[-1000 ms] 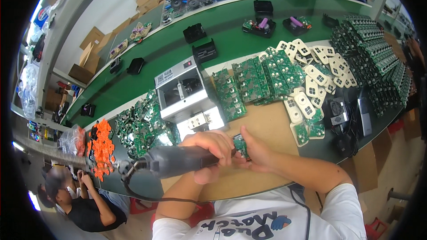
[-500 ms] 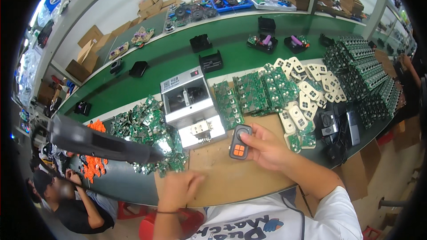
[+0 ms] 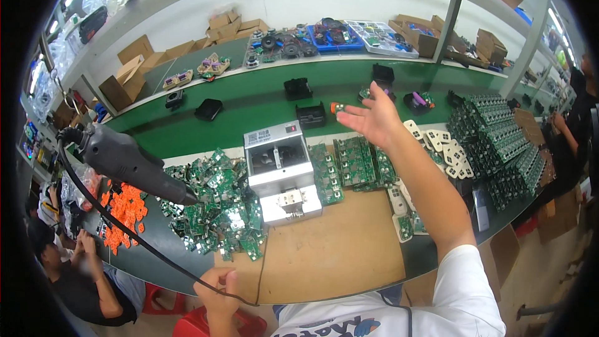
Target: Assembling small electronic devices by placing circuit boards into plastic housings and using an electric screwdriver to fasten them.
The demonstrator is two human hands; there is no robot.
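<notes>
My right hand (image 3: pixel 374 118) reaches far out over the green conveyor belt, palm up and fingers spread, holding nothing. Just off its fingertips is a dark remote control (image 3: pixel 337 108) with orange buttons, partly hidden by the fingers. Low at the table's front edge, my left hand (image 3: pixel 218 287) has its fingers curled; what they hold, if anything, is hidden. A black cable (image 3: pixel 159 253) passes across that hand. It comes from a dark electric screwdriver (image 3: pixel 128 156) hanging at the left above the circuit boards.
A silver machine (image 3: pixel 281 178) stands mid-table behind a cardboard sheet (image 3: pixel 334 256). Loose green circuit boards (image 3: pixel 215 203) and orange pieces (image 3: pixel 125 212) lie left. White button panels (image 3: pixel 449 150) and stacked boards (image 3: pixel 499 143) fill the right. Black housings (image 3: pixel 311 114) sit on the belt.
My right hand has moved from above the cardboard out to the belt and let go of the remote control. My left hand has dropped toward me. The screwdriver has swung left, and the view has shifted.
</notes>
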